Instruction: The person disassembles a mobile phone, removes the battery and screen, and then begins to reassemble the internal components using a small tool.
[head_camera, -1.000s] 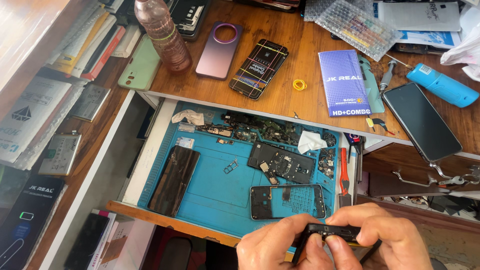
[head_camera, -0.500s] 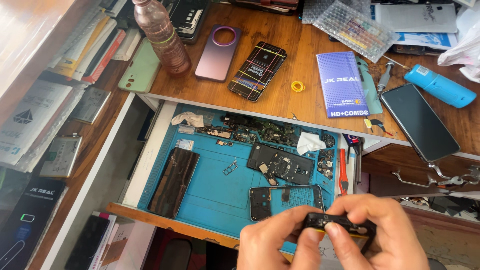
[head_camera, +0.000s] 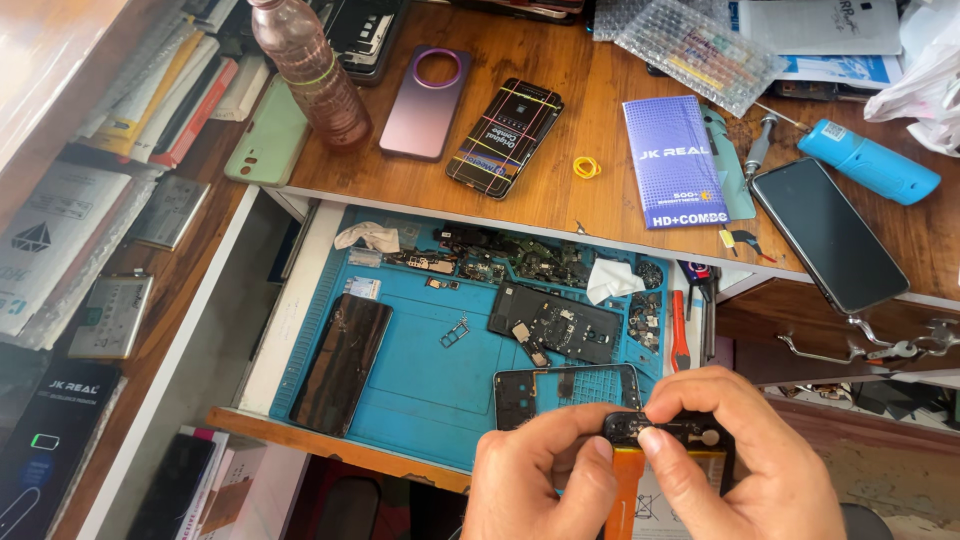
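Pinching a small black phone part (head_camera: 668, 432) from both sides, low and right of centre, just near of the open drawer's front edge: left hand (head_camera: 545, 480) with thumb and forefinger pressed on its left end, right hand (head_camera: 740, 460) with fingers (head_camera: 652, 440) curled over its top and right end. Hanging below the part, between the hands, an orange strip (head_camera: 625, 490). Just beyond, on the blue mat (head_camera: 420, 380) in the drawer, an empty phone frame (head_camera: 565, 390); farther, a black inner plate (head_camera: 555, 325); to the left, a dark phone panel (head_camera: 342, 362). On the wooden counter (head_camera: 590, 200) beyond, a purple phone back (head_camera: 425, 100), a blue booklet (head_camera: 675, 160), a plastic bottle (head_camera: 312, 70).
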